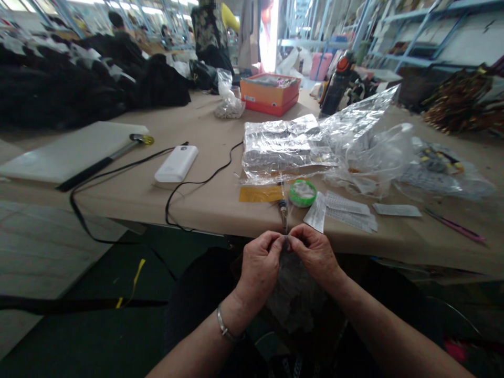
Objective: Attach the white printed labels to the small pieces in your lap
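Note:
My left hand (263,260) and my right hand (315,253) meet just in front of the table's edge, thumbs and forefingers pinched. A small pale piece shows between the fingertips, too small to name. Below them, over my lap, hangs grey, sheer, crumpled material (297,296); whether it joins the pinched piece I cannot tell. Right beyond my fingers, a slim metal-tipped tool (283,207) points toward me at the edge. Beside it stand a round green-rimmed tub (303,193) with whitish contents and a flat amber strip (258,194).
Printed paper strips (348,207) and pink tweezers (457,226) lie to the right. Behind are clear plastic bags (283,147) and an orange box (270,94). Leftward are a white power bank (176,164), a black cord (205,181), a hammer (106,160) and a white board (71,149).

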Demonstrator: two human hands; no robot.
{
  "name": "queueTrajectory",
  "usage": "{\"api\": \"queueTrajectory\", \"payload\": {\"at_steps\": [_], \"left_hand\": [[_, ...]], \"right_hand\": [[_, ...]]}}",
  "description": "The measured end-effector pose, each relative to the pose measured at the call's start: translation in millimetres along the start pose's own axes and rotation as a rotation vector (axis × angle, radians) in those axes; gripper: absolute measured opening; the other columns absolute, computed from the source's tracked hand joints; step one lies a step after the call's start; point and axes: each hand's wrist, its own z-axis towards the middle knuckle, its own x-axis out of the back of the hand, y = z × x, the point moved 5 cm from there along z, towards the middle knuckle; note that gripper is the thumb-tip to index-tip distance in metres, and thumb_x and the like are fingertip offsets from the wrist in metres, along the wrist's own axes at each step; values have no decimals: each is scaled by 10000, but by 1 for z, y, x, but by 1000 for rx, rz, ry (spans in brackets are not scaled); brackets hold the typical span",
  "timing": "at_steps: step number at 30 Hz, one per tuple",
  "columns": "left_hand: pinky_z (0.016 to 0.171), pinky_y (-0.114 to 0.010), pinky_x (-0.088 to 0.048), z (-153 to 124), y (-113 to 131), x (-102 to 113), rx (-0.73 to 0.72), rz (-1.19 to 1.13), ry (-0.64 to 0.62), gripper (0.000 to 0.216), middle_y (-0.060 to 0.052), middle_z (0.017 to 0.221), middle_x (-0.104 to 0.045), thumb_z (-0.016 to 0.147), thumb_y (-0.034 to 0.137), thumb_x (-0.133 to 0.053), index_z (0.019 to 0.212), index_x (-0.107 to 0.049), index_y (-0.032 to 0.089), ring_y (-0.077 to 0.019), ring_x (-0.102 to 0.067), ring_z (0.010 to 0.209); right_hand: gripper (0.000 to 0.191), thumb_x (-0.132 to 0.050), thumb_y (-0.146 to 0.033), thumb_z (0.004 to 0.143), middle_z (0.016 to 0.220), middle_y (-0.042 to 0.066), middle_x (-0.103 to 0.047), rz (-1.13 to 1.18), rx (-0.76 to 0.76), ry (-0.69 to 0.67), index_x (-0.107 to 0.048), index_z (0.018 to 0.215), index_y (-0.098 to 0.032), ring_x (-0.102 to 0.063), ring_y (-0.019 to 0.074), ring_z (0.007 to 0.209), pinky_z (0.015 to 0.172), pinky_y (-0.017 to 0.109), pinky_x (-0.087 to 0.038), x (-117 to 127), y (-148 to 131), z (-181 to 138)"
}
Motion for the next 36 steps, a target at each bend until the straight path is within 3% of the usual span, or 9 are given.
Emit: {"api": "queueTrajectory", "payload": {"at_steps": [18, 24, 26, 29, 32, 36], "left_hand": [[607, -194, -422, 9, -2, -2, -16, 29, 2, 172, 10, 661, -633, 811, 272, -538, 730, -648, 169, -119, -552, 626], [601, -195, -422, -3, -1, 3, 20, 4, -38, 171, 7, 659, -630, 811, 275, -543, 721, -649, 174, -122, -554, 629], [591, -199, -424, -7, -5, 5, 51, -1, -40, 171, 3, 655, -631, 803, 287, -555, 721, -655, 174, -129, -558, 631], [627, -219, -456, -10, -14, 6, 98, -14, -70, 169, -17, 695, -675, 790, 297, -574, 754, -689, 177, -156, -599, 673], [795, -265, -477, -10, -25, 7, 122, -30, -88, 209, -46, 925, -723, 778, 277, -587, 922, -715, 196, -201, -646, 866], [888, -300, -455, -8, -35, 12, 105, -6, -46, 252, -45, 1017, -710, 774, 270, -582, 986, -708, 217, -222, -636, 963]], "right_hand": [[155, -556, -307, 812, 627, -15, -550, 14, 27, 46, -560, 727, -178, -512, 122, 598, 585, 235, -426, 0, 0, 4], [171, -583, -342, 815, 660, -8, -596, 48, -30, -59, -597, 838, -173, -559, 125, 585, 574, 237, -453, 5, -7, -14], [162, -568, -340, 832, 627, -15, -588, -40, 12, -61, -594, 840, -181, -553, 122, 550, 550, 235, -448, 14, -19, -18], [163, -523, -309, 870, 614, -10, -568, -332, 246, 28, -583, 769, -196, -537, 126, 563, 577, 243, -444, 38, -44, -11], [154, -488, -266, 888, 864, 58, -618, -668, 517, 123, -620, 923, -196, -571, 193, 824, 759, 309, -462, 54, -62, 11], [276, -543, -298, 860, 1207, 123, -541, -1087, 587, 114, -609, 1107, -197, -414, 319, 1174, 965, 476, -354, 56, -59, 46]]}}
